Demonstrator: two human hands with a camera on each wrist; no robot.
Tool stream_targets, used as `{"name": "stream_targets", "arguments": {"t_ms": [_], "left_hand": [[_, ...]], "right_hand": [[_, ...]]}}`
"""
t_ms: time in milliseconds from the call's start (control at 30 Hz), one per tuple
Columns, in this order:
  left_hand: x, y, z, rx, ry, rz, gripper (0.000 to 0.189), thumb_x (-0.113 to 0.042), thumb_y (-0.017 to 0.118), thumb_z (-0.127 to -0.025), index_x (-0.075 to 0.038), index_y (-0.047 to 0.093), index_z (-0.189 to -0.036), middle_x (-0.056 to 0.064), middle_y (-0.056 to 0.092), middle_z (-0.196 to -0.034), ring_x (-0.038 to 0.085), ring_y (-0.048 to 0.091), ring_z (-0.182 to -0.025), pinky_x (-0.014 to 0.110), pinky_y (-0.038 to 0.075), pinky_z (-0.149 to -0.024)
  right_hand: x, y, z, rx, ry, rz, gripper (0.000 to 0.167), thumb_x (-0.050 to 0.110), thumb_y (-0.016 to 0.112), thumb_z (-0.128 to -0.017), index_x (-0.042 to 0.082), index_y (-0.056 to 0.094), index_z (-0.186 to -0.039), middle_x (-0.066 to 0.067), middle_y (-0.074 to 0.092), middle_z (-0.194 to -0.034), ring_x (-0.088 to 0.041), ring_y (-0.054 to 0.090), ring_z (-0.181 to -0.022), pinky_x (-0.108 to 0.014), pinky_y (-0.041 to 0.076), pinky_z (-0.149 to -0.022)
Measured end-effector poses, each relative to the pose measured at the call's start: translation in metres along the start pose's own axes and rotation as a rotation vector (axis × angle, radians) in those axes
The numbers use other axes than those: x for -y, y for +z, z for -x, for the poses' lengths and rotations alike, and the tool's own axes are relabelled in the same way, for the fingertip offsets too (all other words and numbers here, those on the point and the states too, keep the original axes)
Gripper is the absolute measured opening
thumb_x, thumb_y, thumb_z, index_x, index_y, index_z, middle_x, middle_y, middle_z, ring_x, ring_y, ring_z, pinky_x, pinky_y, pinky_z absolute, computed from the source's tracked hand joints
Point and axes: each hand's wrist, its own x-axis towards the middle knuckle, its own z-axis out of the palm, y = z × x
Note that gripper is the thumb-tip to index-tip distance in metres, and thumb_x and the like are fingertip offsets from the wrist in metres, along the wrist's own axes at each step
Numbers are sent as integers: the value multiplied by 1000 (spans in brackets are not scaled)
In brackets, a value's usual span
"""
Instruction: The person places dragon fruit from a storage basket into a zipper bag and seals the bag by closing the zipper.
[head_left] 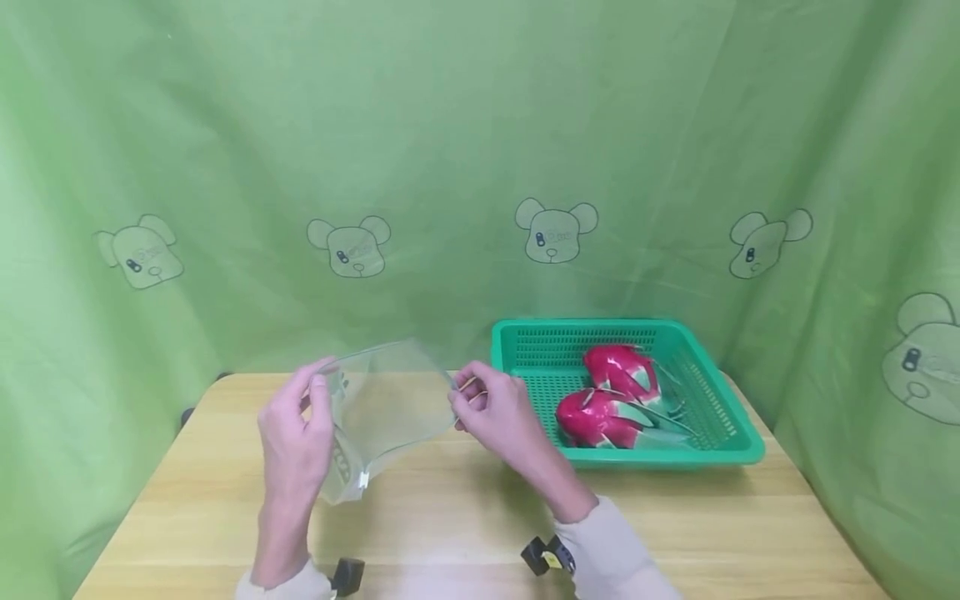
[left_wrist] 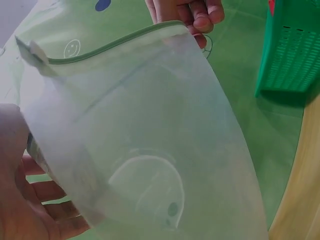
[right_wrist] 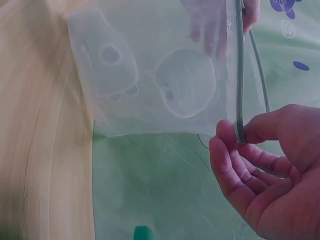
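Head cam: I've got a clear zip bag (head_left: 393,400) left of centre, left hand (head_left: 292,433) gripping one side, right hand (head_left: 495,408) pinching the other. Green basket (head_left: 660,457) sits right. Left wrist: bag's mid-frame. Right wrist: bag's up top, right hand clamped on its edge.

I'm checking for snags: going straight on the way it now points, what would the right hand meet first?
The translucent slider bag, whose edge the right hand pinches. Past that, the green curtain looks next in line, though depth is hard to judge here.
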Motion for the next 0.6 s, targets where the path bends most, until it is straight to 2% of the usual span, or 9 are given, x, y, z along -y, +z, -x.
{"name": "stream_targets", "arguments": {"t_ms": [400,600], "left_hand": [[-1,5,1,-10,15,-4,32,-17,44,-109,-3,71,-120,13,72,-122,31,66,-119,50,55,-98],[1,3,1,-45,29,-6,34,-17,42,-109,-3,72,-118,14,73,-119,31,66,-118,50,55,-98]], "right_hand": [[2,-7,8,54,-20,-39,10,7,72,-94,8,67,-103,0,72,-83,-14,71,-65,-27,61,-60],[5,-7,13,58,-48,-34,12,7,73,-94,8,68,-105,-1,73,-84,-12,71,-66,-27,60,-60]]}}
